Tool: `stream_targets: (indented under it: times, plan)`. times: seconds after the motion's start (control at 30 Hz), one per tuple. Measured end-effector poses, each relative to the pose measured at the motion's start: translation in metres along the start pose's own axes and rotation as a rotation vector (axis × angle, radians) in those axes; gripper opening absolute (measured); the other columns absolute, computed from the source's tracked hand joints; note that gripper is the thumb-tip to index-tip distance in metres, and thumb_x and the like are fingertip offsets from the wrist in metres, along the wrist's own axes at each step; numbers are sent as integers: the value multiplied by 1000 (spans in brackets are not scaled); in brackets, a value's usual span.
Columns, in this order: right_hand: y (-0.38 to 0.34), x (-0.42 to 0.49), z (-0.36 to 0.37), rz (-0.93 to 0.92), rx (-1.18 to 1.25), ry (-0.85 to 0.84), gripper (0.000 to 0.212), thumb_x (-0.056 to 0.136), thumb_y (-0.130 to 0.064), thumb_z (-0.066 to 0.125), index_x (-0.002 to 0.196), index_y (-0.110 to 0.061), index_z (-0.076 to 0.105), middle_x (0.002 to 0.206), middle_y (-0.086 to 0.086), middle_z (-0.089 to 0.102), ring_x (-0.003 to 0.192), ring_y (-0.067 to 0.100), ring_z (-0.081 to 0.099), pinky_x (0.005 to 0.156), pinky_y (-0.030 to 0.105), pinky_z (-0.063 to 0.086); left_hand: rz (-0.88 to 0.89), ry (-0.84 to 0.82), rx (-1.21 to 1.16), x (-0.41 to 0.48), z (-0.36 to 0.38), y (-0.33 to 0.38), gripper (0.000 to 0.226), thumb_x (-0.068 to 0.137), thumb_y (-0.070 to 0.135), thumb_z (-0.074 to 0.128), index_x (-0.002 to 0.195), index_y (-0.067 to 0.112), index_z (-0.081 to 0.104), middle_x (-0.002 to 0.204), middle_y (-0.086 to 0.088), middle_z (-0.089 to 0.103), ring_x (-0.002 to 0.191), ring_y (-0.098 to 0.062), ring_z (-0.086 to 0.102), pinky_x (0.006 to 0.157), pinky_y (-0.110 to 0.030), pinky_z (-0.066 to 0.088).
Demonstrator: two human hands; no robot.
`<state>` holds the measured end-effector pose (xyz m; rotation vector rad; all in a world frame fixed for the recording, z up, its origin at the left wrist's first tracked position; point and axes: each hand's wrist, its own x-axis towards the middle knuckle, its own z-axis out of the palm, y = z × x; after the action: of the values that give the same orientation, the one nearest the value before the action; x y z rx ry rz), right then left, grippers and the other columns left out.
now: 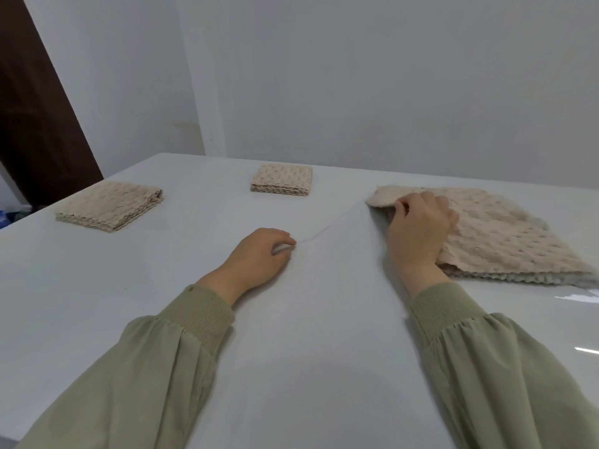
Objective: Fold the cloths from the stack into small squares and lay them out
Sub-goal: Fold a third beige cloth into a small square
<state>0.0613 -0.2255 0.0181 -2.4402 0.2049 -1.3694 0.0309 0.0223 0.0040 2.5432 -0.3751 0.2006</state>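
Observation:
A stack of beige textured cloths point(505, 234) lies at the right of the white table point(291, 335). My right hand point(421, 222) rests on its left side, fingers curled round the top cloth's near-left corner and lifting it slightly. My left hand point(259, 257) lies on the bare table at the middle, fingers curled, pinching the end of a thin white thread point(327, 226) that runs toward the stack. Two folded beige squares lie farther off: one at the far middle point(282, 182), one at the left point(108, 205).
The table's far edge meets a pale wall. A dark brown door point(35, 118) stands beyond the table's left corner. Glossy reflections show near the right edge of the table.

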Motion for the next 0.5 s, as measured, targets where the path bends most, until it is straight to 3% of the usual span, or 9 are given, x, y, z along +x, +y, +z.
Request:
stream_targets:
  times: [0.07, 0.17, 0.2, 0.23, 0.3, 0.33, 0.4, 0.5]
  plan:
    - [-27, -6, -10, -267, 233, 184, 16, 87, -9, 54, 73, -7, 61, 72, 8, 60, 76, 26, 45, 73, 34, 26, -68, 84, -71, 1, -4, -4, 26, 93, 17, 52, 116, 18, 64, 131, 4, 55, 125, -12, 44, 100, -18, 28]
    - [-70, -28, -19, -545, 450, 94, 12, 87, -8, 52, 79, -5, 61, 77, 7, 61, 80, 24, 46, 76, 35, 32, -205, 207, -121, 3, -15, -15, 25, 93, 14, 49, 111, 19, 66, 128, 3, 58, 123, -13, 48, 98, -18, 29]
    - [-78, -38, -16, -537, 384, -43, 11, 85, -12, 55, 89, -5, 62, 88, 8, 64, 91, 26, 50, 85, 37, 33, -242, 240, -123, 2, -18, -20, 25, 93, 14, 49, 110, 19, 67, 128, 2, 59, 123, -13, 48, 96, -16, 28]
    - [-83, -45, -13, -470, 247, -259, 28, 84, -22, 57, 107, -6, 59, 108, 10, 62, 109, 29, 49, 97, 41, 29, -271, 262, -128, 1, -21, -26, 25, 93, 14, 49, 109, 19, 67, 127, 2, 59, 122, -13, 49, 94, -15, 28]
    - [-76, -52, -4, -275, -84, -723, 71, 83, -49, 52, 140, -9, 34, 146, 12, 35, 139, 32, 23, 112, 54, 7, -307, 280, -147, -2, -25, -33, 25, 92, 13, 48, 108, 18, 67, 125, 2, 61, 118, -12, 51, 91, -14, 29]
    - [-70, -51, -2, -205, -186, -838, 79, 83, -58, 47, 144, -12, 27, 151, 12, 26, 142, 32, 16, 111, 59, 2, -314, 282, -158, -4, -26, -36, 25, 92, 12, 48, 108, 18, 67, 124, 2, 61, 116, -11, 52, 90, -13, 30]
    - [-61, -46, -1, -120, -240, -891, 68, 84, -56, 44, 138, -15, 36, 145, 12, 37, 136, 33, 28, 109, 59, 12, -312, 279, -187, -6, -28, -39, 25, 92, 11, 49, 107, 17, 68, 121, 2, 62, 113, -10, 54, 90, -13, 31]
    - [-57, -41, -5, -113, -34, -786, 32, 85, -27, 49, 113, -15, 55, 115, 12, 62, 108, 32, 54, 88, 40, 39, -291, 261, -248, -11, -31, -42, 22, 92, 12, 52, 104, 19, 69, 117, 4, 63, 104, -5, 53, 89, -15, 33]
